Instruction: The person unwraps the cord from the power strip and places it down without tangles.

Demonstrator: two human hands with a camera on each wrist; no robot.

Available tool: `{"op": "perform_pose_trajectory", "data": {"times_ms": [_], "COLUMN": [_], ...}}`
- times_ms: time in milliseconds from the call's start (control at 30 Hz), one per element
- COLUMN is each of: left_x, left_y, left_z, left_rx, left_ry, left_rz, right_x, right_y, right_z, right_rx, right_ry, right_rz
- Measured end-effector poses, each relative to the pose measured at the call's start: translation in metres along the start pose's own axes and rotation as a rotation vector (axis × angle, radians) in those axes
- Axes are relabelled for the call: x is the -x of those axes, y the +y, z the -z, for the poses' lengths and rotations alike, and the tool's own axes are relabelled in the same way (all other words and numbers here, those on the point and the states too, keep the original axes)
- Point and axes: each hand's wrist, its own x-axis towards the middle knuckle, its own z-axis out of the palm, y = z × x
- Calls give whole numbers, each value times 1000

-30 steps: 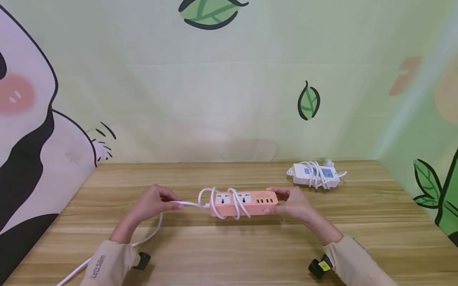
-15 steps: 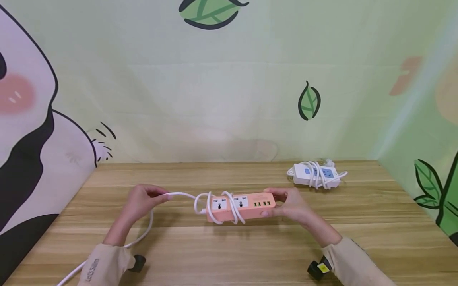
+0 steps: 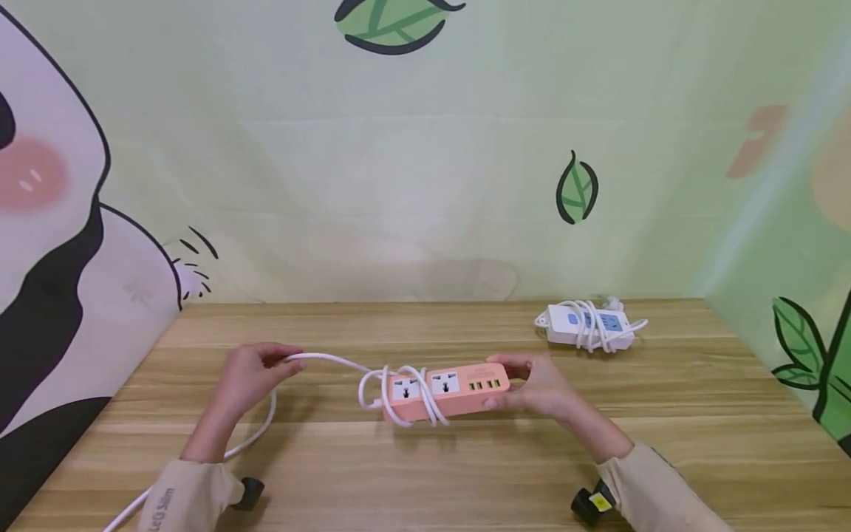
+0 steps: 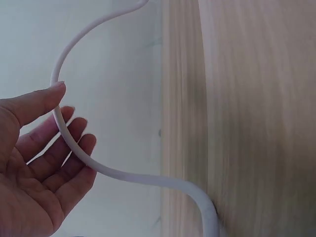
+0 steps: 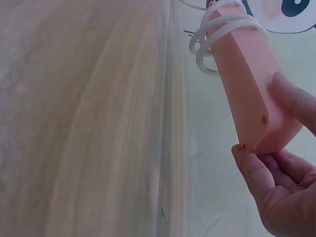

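A pink power strip [image 3: 465, 399] with white sockets and several USB ports is held above the table, slightly tilted. My right hand [image 3: 535, 386] grips its right end, thumb on one side and fingers on the other, as the right wrist view shows on the strip's underside [image 5: 247, 74]. White cord [image 3: 428, 399] loops round the strip's left half. To the left, my left hand [image 3: 255, 377] pinches the free cord [image 4: 74, 145] between thumb and fingers. From there the cord hangs down onto the table and runs off toward the lower left.
At the back right of the wooden table [image 3: 372, 480] lies a white power strip [image 3: 588, 327] with blue sockets, its own cord wound round it. Behind the table stands a pale green backdrop [image 3: 399, 185] with printed leaves and a panda.
My left hand has moved left along with the cord, away from the strip. The pink power strip has shifted slightly left, and its left end has dipped toward me.
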Motion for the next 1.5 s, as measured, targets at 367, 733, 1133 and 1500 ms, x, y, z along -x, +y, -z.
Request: {"op": "perform_pose_trajectory", "data": {"times_ms": [367,733,1133,1500], "left_x": [6,10,14,16], "left_y": [20,36,43,49], "left_z": [-11,-22,-52,-65], "left_rx": [63,222,321,285], "left_ry": [-6,-91,-491,-414], "left_rz": [-81,-83,-209,-226], "right_x": [3,3,4,3], "right_y": [-2,-1,-1,-2], "right_z": [0,-1,-2,-4], "right_rx": [-29,-33,-72,-70], "right_ry": [-1,0,4,3], "right_rz": [-14,-13,-9,4]}}
